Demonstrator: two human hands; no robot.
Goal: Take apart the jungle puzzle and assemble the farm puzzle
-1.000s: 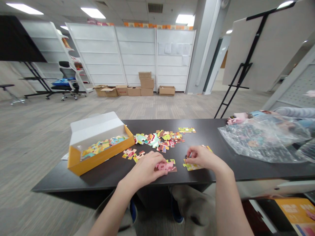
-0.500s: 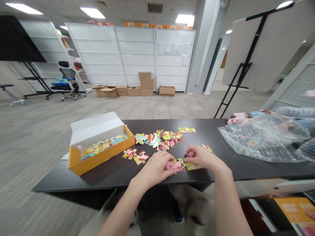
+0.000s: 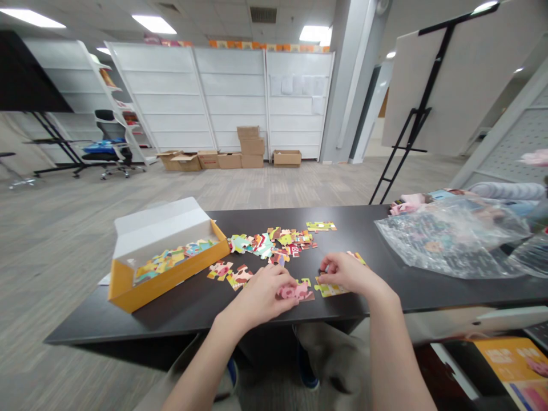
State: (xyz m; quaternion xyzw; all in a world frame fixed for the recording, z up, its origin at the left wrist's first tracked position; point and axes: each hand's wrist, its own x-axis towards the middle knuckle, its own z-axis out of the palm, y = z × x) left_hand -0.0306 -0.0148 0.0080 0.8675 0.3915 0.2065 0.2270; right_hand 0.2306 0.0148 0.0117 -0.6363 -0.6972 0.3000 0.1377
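My left hand point(image 3: 274, 288) is closed on a pink puzzle piece point(image 3: 302, 290) with a pig picture, flat near the table's front edge; the fingers cover its left part. Just right of it, my right hand point(image 3: 342, 270) has its fingers curled down on a green puzzle piece point(image 3: 330, 290), hiding its upper edge. A narrow gap shows between the two pieces. Another piece point(image 3: 356, 257) shows partly behind my right hand. To the left of my left hand lie a brown-and-white piece point(image 3: 240, 276) and a pink-and-green piece point(image 3: 220, 269).
A cluster of loose puzzle pieces point(image 3: 282, 238) lies mid-table, with a green strip point(image 3: 321, 226) behind it. On the left stands an open yellow box point(image 3: 171, 281) holding more pieces. Clear plastic packaging point(image 3: 449, 240) covers the right side of the black table point(image 3: 180, 319).
The pink piece under my left hand has shifted slightly left, so the gap to the green piece is a little wider. My right hand stays on its piece. The view has turned slightly.
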